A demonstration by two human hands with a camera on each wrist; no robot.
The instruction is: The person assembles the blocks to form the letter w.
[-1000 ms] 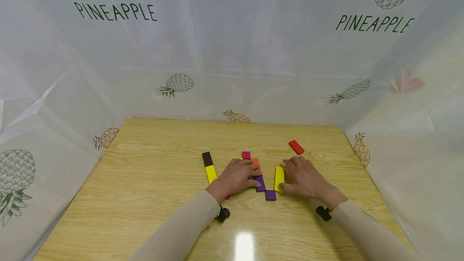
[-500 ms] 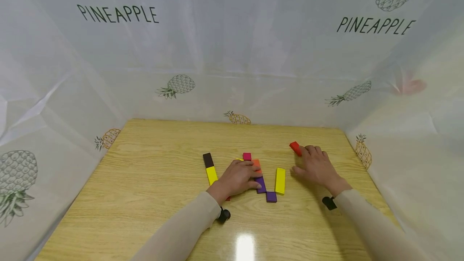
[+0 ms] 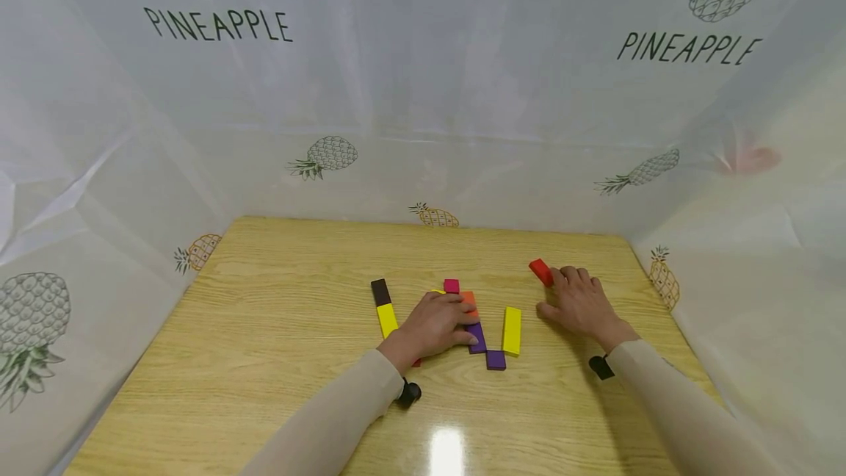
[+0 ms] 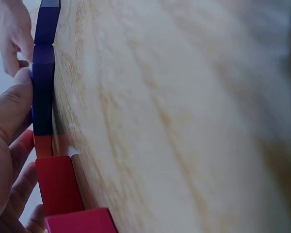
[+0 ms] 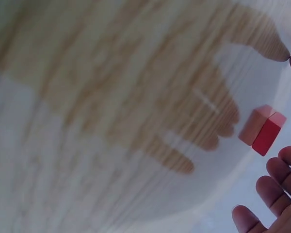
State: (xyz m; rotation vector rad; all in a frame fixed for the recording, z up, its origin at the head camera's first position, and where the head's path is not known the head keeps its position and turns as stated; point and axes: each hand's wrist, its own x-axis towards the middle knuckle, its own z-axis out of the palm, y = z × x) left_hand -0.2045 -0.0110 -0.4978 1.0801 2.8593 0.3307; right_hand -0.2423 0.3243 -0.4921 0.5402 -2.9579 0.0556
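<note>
My left hand (image 3: 432,323) rests over a row of blocks, its fingers across an orange block (image 3: 468,297) and its thumb touching a long purple block (image 3: 477,348). A magenta block (image 3: 452,286) shows just past its fingers; others lie partly hidden below the hand. At the back right my right hand (image 3: 581,305) is beside a red block (image 3: 541,272), fingers and thumb spread. In the right wrist view the red block (image 5: 268,137) lies between thumb and fingers, with a gap to them. A yellow block (image 3: 512,330) stands near a small purple block (image 3: 496,360).
Left of the left hand, a dark brown block (image 3: 380,291) and a yellow block (image 3: 386,319) lie end to end. A red end (image 3: 417,363) peeks out beneath the left wrist. Pineapple-print sheeting (image 3: 423,94) surrounds the wooden table (image 3: 291,270) at the back and sides.
My right hand has let go of the upright-lying yellow block and moved right and away to the red block. My left hand has stayed on the row.
</note>
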